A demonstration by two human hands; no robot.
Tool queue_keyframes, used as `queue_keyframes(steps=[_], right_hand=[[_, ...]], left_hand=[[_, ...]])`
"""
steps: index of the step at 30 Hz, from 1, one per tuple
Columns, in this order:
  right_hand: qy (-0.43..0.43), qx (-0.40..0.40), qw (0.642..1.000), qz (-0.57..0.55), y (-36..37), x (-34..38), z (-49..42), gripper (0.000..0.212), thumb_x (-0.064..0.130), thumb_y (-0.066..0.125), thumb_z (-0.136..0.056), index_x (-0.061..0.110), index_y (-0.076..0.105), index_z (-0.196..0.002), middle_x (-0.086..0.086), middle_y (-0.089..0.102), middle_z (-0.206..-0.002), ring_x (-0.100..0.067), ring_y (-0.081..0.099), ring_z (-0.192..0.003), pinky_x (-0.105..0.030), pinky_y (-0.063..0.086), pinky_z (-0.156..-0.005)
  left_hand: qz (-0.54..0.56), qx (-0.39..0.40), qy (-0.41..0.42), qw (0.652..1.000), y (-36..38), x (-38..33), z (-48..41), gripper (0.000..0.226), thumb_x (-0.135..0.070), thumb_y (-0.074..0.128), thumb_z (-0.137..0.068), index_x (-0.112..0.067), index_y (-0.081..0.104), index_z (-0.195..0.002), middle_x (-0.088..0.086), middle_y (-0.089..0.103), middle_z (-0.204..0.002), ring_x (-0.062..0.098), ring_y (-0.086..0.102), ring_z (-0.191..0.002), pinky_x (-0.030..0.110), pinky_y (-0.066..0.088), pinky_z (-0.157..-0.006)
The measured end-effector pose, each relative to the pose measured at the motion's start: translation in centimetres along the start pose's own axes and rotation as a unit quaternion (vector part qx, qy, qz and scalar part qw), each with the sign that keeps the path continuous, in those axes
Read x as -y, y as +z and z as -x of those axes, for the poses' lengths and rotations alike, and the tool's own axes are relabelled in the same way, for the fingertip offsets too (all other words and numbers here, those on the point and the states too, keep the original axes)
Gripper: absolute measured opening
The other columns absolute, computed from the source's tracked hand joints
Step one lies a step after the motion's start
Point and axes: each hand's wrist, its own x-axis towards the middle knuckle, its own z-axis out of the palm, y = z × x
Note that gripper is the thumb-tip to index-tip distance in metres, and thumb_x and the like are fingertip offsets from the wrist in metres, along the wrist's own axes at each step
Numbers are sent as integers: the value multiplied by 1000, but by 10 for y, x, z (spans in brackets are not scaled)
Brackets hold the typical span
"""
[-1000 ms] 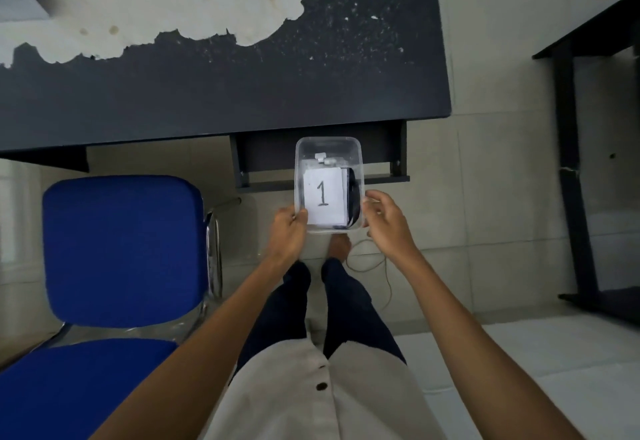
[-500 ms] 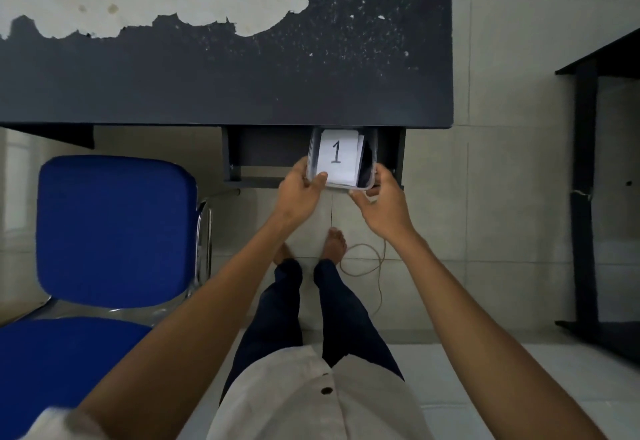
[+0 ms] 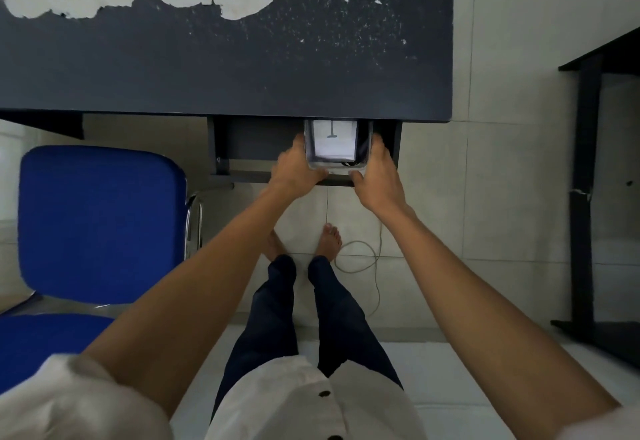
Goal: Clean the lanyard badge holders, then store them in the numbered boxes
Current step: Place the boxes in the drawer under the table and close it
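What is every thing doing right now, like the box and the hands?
Clear plastic box labelled "1", partly tucked under the dark desk top, held.
Left hand, grips box's left side.
Right hand, grips box's right side.
Blue padded chair, unoccupied.
Pale floor cable, loosely looped.

My dark worktop (image 3: 242, 68) has its coating peeled pale at the far edge. The box (image 3: 336, 148) is partly inside the shelf (image 3: 256, 134) under its near edge. A cable (image 3: 363, 259) and a chair (image 3: 100, 217) are on the floor (image 3: 502, 197).
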Motion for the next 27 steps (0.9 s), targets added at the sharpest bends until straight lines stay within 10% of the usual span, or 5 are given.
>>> queue_keyframes(steps=[27], right_hand=[[97, 3, 995, -33, 3, 9, -44, 44, 12, 60, -92, 0, 40, -130, -21, 52, -123, -35, 55, -111, -32, 44, -83]], left_hand=[[-8, -30, 18, 999, 10, -12, -27, 57, -16, 53, -95, -16, 26, -145, 17, 44, -136, 34, 45, -124, 47, 40, -106]])
